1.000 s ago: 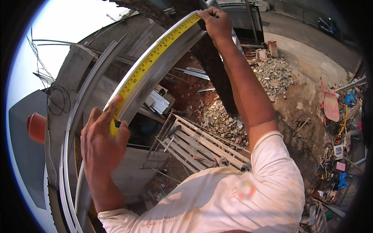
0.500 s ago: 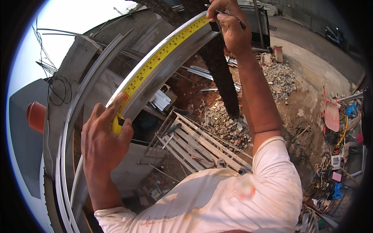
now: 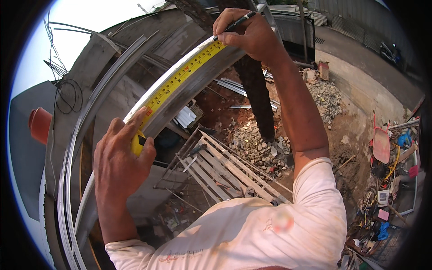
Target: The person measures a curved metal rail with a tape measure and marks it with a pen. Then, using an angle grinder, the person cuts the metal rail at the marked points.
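A yellow tape measure (image 3: 180,81) lies stretched along a long grey metal bar (image 3: 198,83) that curves from lower left to the top. My left hand (image 3: 121,157) grips the tape's yellow case against the bar at its lower end. My right hand (image 3: 249,33), at the far end of the tape, holds a dark pencil (image 3: 236,22) with its tip at the tape's edge.
More grey metal bars (image 3: 72,148) run alongside at the left. Far below lie a white slatted frame (image 3: 225,166), rubble piles (image 3: 328,96), a dark tree trunk (image 3: 256,99), a red wheelbarrow (image 3: 381,144) and scattered tools at the right. An orange pot (image 3: 39,123) sits at the left.
My right hand has shifted slightly down the bar and now sets the pencil tip at the tape. My left hand stays clamped on the tape case.
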Demonstrator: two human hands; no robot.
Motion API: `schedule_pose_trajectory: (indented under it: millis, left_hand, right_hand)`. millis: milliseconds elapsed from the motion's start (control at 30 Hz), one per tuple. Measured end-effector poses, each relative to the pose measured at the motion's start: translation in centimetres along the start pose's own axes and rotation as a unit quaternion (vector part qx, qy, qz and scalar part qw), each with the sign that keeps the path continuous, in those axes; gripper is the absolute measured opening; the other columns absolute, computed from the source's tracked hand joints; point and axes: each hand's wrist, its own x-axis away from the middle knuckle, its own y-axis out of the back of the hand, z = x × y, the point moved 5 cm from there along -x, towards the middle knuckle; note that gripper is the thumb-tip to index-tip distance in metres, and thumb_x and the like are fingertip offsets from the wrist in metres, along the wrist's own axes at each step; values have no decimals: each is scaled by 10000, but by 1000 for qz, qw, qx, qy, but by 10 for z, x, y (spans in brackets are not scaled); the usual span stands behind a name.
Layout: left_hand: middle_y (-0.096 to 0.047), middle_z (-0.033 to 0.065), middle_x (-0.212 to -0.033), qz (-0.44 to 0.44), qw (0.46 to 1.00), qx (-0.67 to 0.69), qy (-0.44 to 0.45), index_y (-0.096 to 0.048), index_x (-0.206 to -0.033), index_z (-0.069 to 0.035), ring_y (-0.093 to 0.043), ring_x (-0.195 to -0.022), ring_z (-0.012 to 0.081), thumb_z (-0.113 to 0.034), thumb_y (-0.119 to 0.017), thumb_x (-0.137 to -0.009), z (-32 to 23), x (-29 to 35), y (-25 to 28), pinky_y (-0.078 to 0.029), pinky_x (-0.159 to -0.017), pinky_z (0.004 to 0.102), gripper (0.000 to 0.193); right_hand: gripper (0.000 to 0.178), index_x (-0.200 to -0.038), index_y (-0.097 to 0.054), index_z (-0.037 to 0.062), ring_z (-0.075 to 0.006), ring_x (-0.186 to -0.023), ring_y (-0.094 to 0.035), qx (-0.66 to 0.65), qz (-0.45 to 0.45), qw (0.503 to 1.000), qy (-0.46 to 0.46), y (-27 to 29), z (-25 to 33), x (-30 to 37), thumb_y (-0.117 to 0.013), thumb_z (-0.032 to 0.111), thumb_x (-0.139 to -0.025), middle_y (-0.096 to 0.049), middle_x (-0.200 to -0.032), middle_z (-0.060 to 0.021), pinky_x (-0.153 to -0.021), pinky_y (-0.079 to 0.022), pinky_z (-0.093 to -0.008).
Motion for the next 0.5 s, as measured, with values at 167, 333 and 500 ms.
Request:
schedule_pose_trajectory:
  millis: [167, 333, 500]
  left_hand:
    - [-580, 108, -869, 0, 1000, 1, -1, -665, -1365, -139, -612, -748, 237, -169, -740, -774, 0, 0, 3, -512, -743, 402, 597]
    - [-583, 111, -874, 5, 1000, -2, 3, -665, -1360, -123, -611, -751, 240, -161, -742, -771, -2, -1, 4, -509, -740, 401, 595]
    - [-588, 116, -878, 7, 1000, 0, 0, -668, -1354, -117, -613, -751, 243, -160, -746, -776, 0, -1, 3, -509, -734, 404, 585]
  right_hand:
    - [70, -891, -660, 48, -133, -924, -612, 7, 63, 998, -1, -16, 0, -7, -650, 11, -832, -648, -929, -40, -868, -525, -318]
    - [62, -882, -648, 52, -122, -914, -614, 18, 65, 998, -18, -19, -1, -8, -645, 9, -837, -649, -931, -33, -863, -527, -317]
    - [29, -853, -647, 36, -91, -819, -614, 19, 47, 999, 3, -21, -3, -9, -673, 26, -845, -618, -832, 7, -820, -510, -293]
